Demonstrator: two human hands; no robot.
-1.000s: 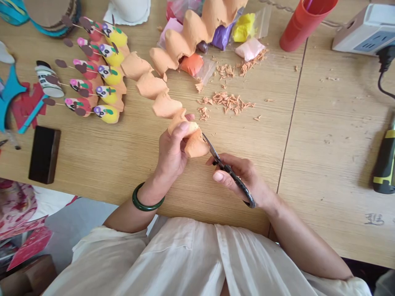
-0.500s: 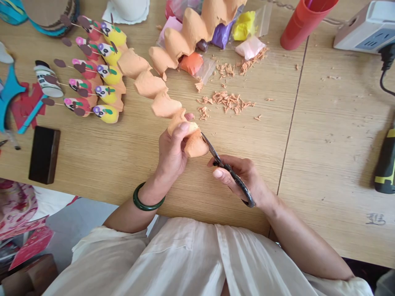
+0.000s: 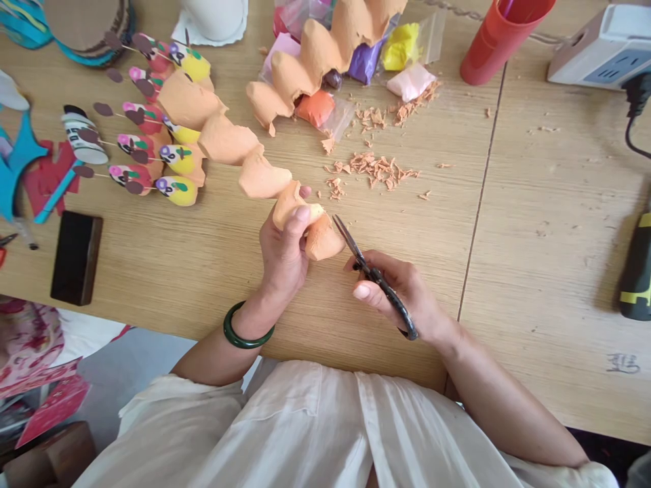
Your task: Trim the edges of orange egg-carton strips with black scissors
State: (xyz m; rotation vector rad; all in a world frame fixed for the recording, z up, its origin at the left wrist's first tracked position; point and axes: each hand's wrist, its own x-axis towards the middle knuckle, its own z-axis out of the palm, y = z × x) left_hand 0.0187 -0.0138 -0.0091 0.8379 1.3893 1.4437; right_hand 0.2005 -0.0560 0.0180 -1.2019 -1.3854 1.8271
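My left hand [image 3: 287, 247] pinches the near end of an orange egg-carton strip [image 3: 228, 139], a row of joined cups stretching away to the upper left. Its far end overlaps the painted cups in this view. In my right hand [image 3: 401, 291] is a pair of black-handled scissors [image 3: 379, 278]; the blades look nearly closed, their tips just right of the strip's last cup. A second orange egg-carton strip [image 3: 318, 51] lies beyond. Small orange scraps [image 3: 379, 168] are scattered past the scissors.
Painted red and yellow cups [image 3: 178, 159] with brown ovals on sticks stand at left. A black box-shaped object [image 3: 76, 257] lies near the table edge. Bags of coloured clay [image 3: 401, 46], a red cup [image 3: 503, 41] and a white power strip [image 3: 605, 47] are at the back.
The strip's far end has swung left and toward me, now covering some yellow painted cups. The scissor blades have come slightly away from the strip's edge.
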